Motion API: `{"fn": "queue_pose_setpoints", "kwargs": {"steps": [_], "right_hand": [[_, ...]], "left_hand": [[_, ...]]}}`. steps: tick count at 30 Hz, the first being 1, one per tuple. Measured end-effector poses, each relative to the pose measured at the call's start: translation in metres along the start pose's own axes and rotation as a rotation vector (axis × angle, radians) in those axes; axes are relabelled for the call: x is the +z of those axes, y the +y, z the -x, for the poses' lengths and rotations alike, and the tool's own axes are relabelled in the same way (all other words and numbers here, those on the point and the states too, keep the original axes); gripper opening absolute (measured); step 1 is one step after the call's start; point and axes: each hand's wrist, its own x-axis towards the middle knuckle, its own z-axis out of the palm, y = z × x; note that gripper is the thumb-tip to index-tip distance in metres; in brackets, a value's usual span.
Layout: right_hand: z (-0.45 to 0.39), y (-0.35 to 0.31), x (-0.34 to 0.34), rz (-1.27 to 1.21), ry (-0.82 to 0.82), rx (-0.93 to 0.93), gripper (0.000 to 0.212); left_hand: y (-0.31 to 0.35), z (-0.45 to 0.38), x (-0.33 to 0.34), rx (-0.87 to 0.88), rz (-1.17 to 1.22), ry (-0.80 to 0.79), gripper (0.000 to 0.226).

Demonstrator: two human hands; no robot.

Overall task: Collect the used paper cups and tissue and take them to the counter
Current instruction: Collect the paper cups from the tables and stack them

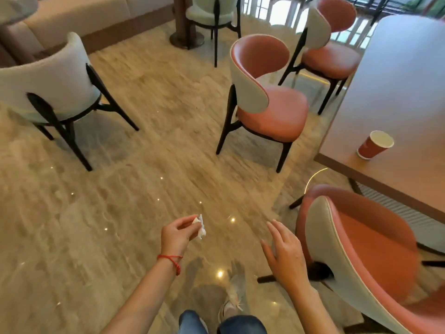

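Observation:
My left hand pinches a crumpled white tissue between thumb and fingers, held out over the floor at lower centre. Beside it, my right hand hovers with fingers spread and holds nothing, just left of a chair back. A red paper cup with a white inside stands upright on the brown table at the right, near the table's front corner, well beyond both hands.
A pink-seated chair stands at the lower right by the table, with two more pink chairs further back. A white chair is at the left. Polished marble floor spreads through the middle. A sofa runs along the back left.

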Motion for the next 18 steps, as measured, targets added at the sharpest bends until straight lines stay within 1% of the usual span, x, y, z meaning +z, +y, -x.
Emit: {"fn": "queue_pose_setpoints", "kwargs": {"steps": [6, 9, 12, 18], "right_hand": [[-0.036, 0.053, -0.023, -0.028, 0.062, 0.168, 0.047], [-0.056, 0.074, -0.037, -0.055, 0.107, 0.208, 0.047], [-0.073, 0.092, -0.047, -0.037, 0.123, 0.245, 0.047], [-0.109, 0.119, -0.058, -0.013, 0.209, 0.360, 0.048]], "left_hand": [[0.021, -0.035, 0.092, -0.006, -0.063, -0.171, 0.023], [0.033, -0.049, 0.137, 0.003, -0.083, -0.237, 0.022], [0.043, -0.060, 0.175, 0.012, -0.111, -0.301, 0.023], [0.066, -0.091, 0.244, -0.002, -0.182, -0.438, 0.021]]}}
